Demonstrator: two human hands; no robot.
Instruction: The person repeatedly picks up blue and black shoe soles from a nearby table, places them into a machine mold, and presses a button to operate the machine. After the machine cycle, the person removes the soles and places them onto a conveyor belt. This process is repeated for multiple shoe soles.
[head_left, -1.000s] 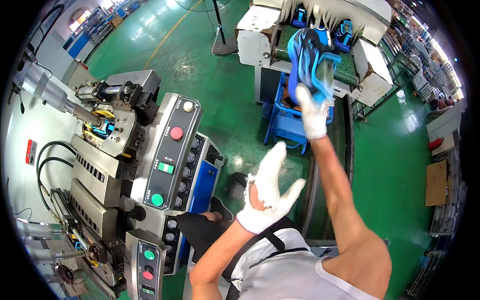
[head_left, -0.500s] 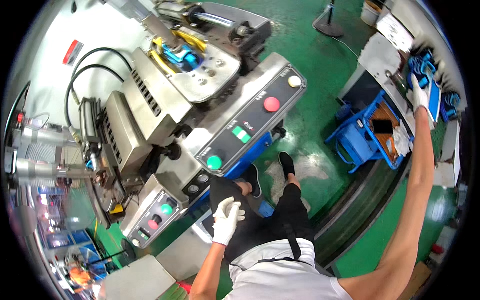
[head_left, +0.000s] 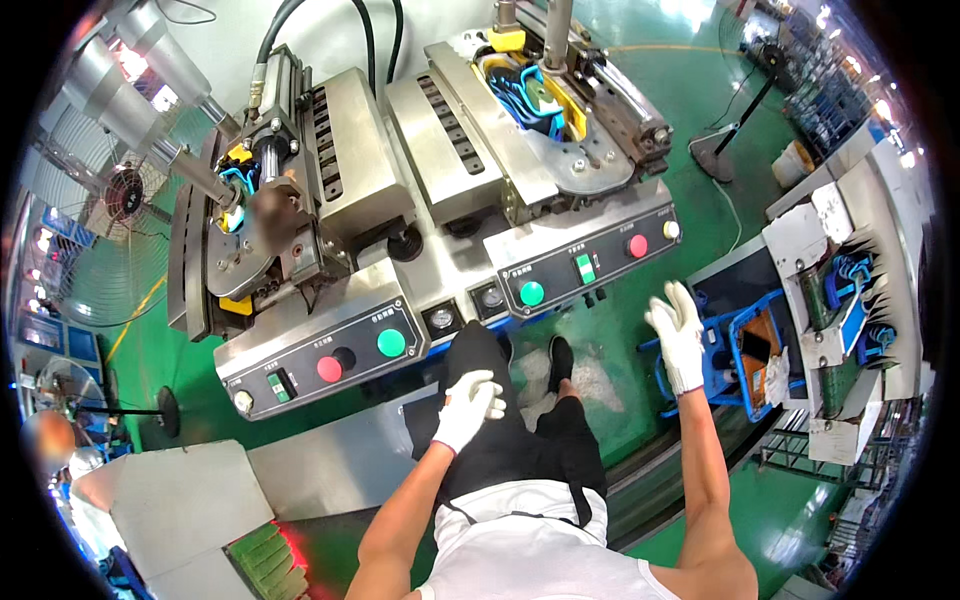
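Note:
My left hand [head_left: 468,410], in a white glove, hovers over my thigh with loosely bent fingers and nothing in it. My right hand [head_left: 677,338], gloved too, is raised to the right of the machine's control panel [head_left: 590,258], its fingers stretched out and nothing held. The right panel carries green and red buttons. A second control panel [head_left: 325,360] sits at the left with a green and a red button. Blue strappy pieces [head_left: 530,100] lie in the right press station, between yellow parts. Smaller blue pieces [head_left: 238,180] show in the left station.
A blue stool-like frame with a brown tray [head_left: 757,350] stands at the right. Behind it, a rack holds blue pieces [head_left: 850,275] beside bristly rollers. Standing fans [head_left: 715,155] are at the far right and left. A grey panel [head_left: 180,510] is at lower left.
My right hand has come away from the blue pieces at the right rack and moved back leftward, empty. My view has turned toward the machine. The left hand stays over my thigh.

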